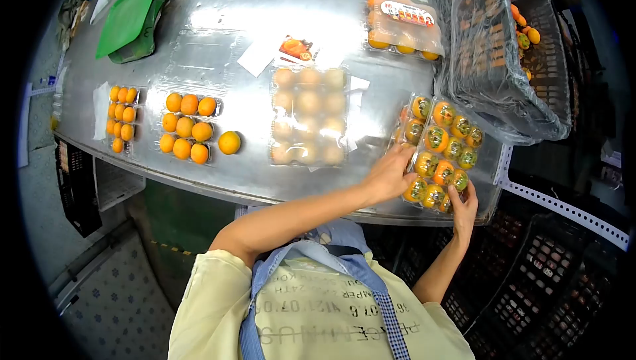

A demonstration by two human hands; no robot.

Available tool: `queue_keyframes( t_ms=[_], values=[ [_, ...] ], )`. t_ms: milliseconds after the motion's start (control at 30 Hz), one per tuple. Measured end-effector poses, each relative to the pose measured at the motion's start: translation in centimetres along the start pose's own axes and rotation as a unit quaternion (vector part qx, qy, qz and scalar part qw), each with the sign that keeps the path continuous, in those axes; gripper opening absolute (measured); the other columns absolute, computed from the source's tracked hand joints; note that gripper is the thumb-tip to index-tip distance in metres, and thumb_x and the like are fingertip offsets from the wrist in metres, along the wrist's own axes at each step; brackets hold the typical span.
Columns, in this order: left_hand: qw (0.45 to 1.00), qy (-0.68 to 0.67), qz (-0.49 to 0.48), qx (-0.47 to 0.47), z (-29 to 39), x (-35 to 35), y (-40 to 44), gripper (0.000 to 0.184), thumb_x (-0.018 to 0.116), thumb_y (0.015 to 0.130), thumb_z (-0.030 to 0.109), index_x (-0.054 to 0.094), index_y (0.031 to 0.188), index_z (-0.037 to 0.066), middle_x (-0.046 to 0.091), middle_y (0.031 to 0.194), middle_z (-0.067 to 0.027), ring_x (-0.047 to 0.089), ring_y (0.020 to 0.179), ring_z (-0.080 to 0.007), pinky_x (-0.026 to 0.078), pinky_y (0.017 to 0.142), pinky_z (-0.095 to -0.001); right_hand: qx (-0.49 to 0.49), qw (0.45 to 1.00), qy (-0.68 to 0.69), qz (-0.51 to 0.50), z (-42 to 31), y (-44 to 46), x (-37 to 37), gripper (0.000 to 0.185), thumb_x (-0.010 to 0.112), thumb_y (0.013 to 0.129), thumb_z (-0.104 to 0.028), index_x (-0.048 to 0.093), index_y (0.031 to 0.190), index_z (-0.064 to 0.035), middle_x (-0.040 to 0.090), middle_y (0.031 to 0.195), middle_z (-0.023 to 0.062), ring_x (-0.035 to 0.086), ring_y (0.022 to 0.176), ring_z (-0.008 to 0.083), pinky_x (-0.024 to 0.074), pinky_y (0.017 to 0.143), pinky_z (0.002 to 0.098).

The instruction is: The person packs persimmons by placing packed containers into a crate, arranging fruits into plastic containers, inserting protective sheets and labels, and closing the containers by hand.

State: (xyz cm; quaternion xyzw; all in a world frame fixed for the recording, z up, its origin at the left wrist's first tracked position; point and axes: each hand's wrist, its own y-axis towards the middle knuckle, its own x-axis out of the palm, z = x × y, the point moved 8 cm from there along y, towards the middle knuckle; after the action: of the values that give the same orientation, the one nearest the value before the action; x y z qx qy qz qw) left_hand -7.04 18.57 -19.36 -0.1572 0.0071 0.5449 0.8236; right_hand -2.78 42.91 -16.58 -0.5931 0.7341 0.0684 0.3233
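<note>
At the right end of the metal table, a clear plastic fruit pack (445, 173) holds rows of orange fruits with green tops, which look like persimmons. My left hand (391, 178) grips its left edge, fingers closed and partly hidden. My right hand (464, 206) is curled around its lower right corner, thumb on the near side. Another pack with similar fruit (415, 130) lies against its left side, partly covered. Left of my hands sits a closed clear pack (309, 116), its fruits pale under the glare.
A single orange fruit (229, 142) lies beside an open tray of fruit (185, 128); a narrower tray (122, 113) is further left. Green plastic scoops (132, 18) lie behind. A labelled pack (403, 20) and a plastic-lined crate (487, 55) stand at the back right.
</note>
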Motion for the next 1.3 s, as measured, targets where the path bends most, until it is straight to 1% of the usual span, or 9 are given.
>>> queue_keyframes(
  t_ms=[300, 367, 467, 600, 733, 867, 1000, 1133, 1300],
  values=[
    [0.846, 0.300, 0.440, 0.022, -3.4, -19.4, -9.4, 0.061, 0.072, 0.077, 0.014, 0.044, 0.129, -0.001, 0.055, 0.118, -0.0145, 0.054, 0.106, -0.0302, 0.045, 0.090, -0.0382, -0.182, 0.951, -0.097, 0.230, -9.1, -2.3, -0.4, 0.049, 0.066, 0.086, -0.012, 0.048, 0.129, 0.0030, 0.053, 0.124, 0.0134, 0.052, 0.112, 0.0211, 0.0426, 0.095, 0.0333],
    [0.887, 0.138, 0.418, -0.139, -12.2, -21.4, -10.2, 0.066, 0.073, 0.076, 0.014, 0.040, 0.131, -0.004, 0.055, 0.116, -0.0179, 0.056, 0.102, -0.0267, 0.046, 0.087, -0.0370, -0.167, 0.972, 0.126, 0.108, -12.5, -3.5, 5.3, 0.042, 0.064, 0.085, -0.005, 0.052, 0.125, 0.0000, 0.058, 0.116, 0.0102, 0.056, 0.106, 0.0201, 0.0451, 0.092, 0.0340],
    [0.908, -0.061, 0.347, -0.229, -14.7, -21.5, -9.8, 0.069, 0.076, 0.075, 0.015, 0.040, 0.130, -0.008, 0.060, 0.110, -0.0173, 0.061, 0.094, -0.0216, 0.050, 0.081, -0.0331, -0.182, 0.970, 0.057, -0.153, -14.0, -4.9, 18.5, 0.054, 0.066, 0.084, -0.015, 0.045, 0.129, 0.0054, 0.056, 0.122, 0.0217, 0.056, 0.113, 0.0281, 0.0458, 0.093, 0.0365],
    [0.906, -0.286, 0.197, -0.241, -13.5, -19.1, -8.2, 0.063, 0.077, 0.073, 0.011, 0.046, 0.125, -0.007, 0.066, 0.102, -0.0126, 0.065, 0.087, -0.0184, 0.053, 0.075, -0.0286, -0.149, 0.966, -0.124, -0.171, -8.5, -2.1, 26.6, 0.075, 0.069, 0.083, -0.026, 0.031, 0.135, 0.0114, 0.048, 0.129, 0.0283, 0.051, 0.119, 0.0322, 0.0407, 0.099, 0.0400],
    [0.902, -0.346, 0.225, -0.128, -7.1, -18.5, -9.6, 0.050, 0.075, 0.074, 0.009, 0.054, 0.117, -0.005, 0.065, 0.105, -0.0128, 0.064, 0.091, -0.0172, 0.054, 0.078, -0.0287, -0.030, 0.951, 0.131, -0.278, -7.1, -2.9, 27.0, 0.075, 0.064, 0.088, -0.032, 0.029, 0.139, 0.0097, 0.045, 0.134, 0.0246, 0.047, 0.124, 0.0308, 0.0376, 0.101, 0.0413],
    [0.952, 0.025, 0.276, 0.131, -0.9, -19.6, -13.5, 0.043, 0.076, 0.069, 0.007, 0.060, 0.108, -0.001, 0.060, 0.103, -0.0122, 0.061, 0.090, -0.0217, 0.052, 0.071, -0.0324, -0.004, 0.900, 0.341, -0.271, -9.8, -4.9, 25.0, 0.074, 0.042, 0.095, -0.055, 0.031, 0.142, 0.0016, 0.041, 0.142, 0.0133, 0.040, 0.130, 0.0270, 0.0320, 0.105, 0.0407],
    [0.884, 0.161, 0.283, 0.335, 4.2, -19.1, -18.5, 0.044, 0.074, 0.056, 0.004, 0.064, 0.099, 0.002, 0.059, 0.098, -0.0108, 0.060, 0.086, -0.0260, 0.051, 0.068, -0.0338, -0.014, 0.562, 0.710, -0.423, -17.9, -8.3, 21.9, 0.082, 0.026, 0.092, -0.067, 0.033, 0.142, -0.0024, 0.041, 0.142, 0.0130, 0.040, 0.130, 0.0284, 0.0327, 0.106, 0.0441],
    [0.743, 0.360, 0.262, 0.499, 7.0, -19.2, -23.4, 0.032, 0.074, 0.060, 0.003, 0.067, 0.091, 0.008, 0.058, 0.093, -0.0042, 0.061, 0.086, -0.0229, 0.054, 0.070, -0.0336, -0.010, 0.759, 0.583, -0.289, -19.9, -10.4, 19.2, 0.083, 0.045, 0.087, -0.066, 0.034, 0.139, -0.0024, 0.048, 0.132, 0.0162, 0.051, 0.119, 0.0280, 0.0446, 0.099, 0.0458],
    [0.707, 0.406, 0.306, 0.491, 4.9, -22.1, -27.3, 0.028, 0.074, 0.066, 0.010, 0.066, 0.090, 0.021, 0.058, 0.094, 0.0023, 0.056, 0.091, -0.0189, 0.049, 0.073, -0.0341, -0.021, 0.838, 0.464, -0.286, -20.5, -14.2, 20.5, 0.081, 0.074, 0.063, -0.017, 0.041, 0.133, 0.0049, 0.053, 0.127, 0.0145, 0.053, 0.115, 0.0244, 0.0404, 0.100, 0.0344]
  ],
)
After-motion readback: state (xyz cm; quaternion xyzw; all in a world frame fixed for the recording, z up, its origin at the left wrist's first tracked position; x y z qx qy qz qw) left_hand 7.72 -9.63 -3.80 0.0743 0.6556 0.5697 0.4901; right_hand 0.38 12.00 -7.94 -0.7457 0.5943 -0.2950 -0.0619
